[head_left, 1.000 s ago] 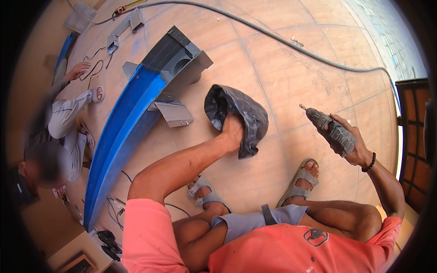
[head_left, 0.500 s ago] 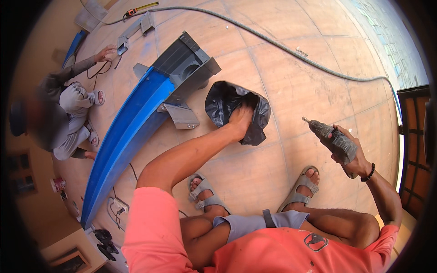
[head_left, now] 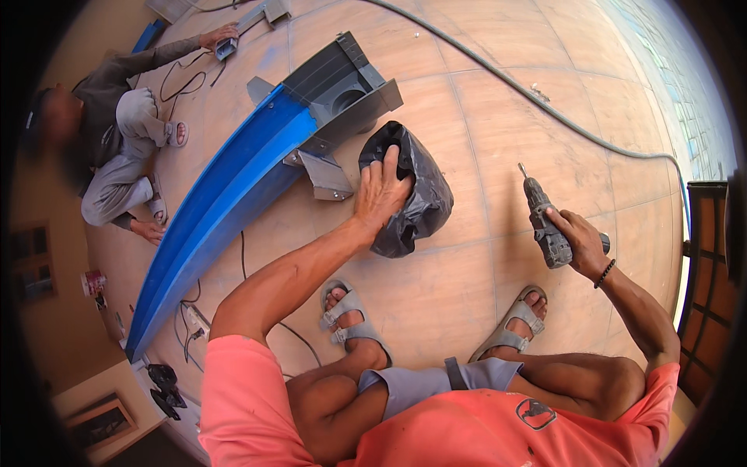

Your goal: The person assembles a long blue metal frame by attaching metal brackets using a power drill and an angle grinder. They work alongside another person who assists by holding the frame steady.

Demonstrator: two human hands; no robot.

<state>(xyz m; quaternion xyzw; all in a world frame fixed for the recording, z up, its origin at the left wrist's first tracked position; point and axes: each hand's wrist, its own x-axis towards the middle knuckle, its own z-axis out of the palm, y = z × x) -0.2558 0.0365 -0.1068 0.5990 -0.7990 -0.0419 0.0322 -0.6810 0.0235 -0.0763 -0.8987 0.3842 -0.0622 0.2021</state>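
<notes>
My left hand (head_left: pixel 380 194) rests on the rim of a crumpled black plastic bag (head_left: pixel 416 198) lying on the tiled floor, with the fingers reaching into its opening. My right hand (head_left: pixel 580 241) grips a grey power drill (head_left: pixel 545 222), its bit pointing up and away from me. I am squatting, and my sandalled feet (head_left: pixel 350 315) are just below the bag. A long curved blue panel (head_left: pixel 222 210) with a grey bracket (head_left: pixel 342 89) at its far end lies to the left of the bag.
Another person (head_left: pixel 117 132) crouches at the upper left, one hand on a small grey part (head_left: pixel 226 48) with wires. A grey hose (head_left: pixel 545 101) runs across the floor at the upper right. Cables and a power strip (head_left: pixel 194 319) lie near the lower left, by a dark railing (head_left: pixel 712 257).
My left hand has shifted from grasping the bag's edge to reaching into its opening. The drill in my right hand has risen slightly. The other person has moved further up the view.
</notes>
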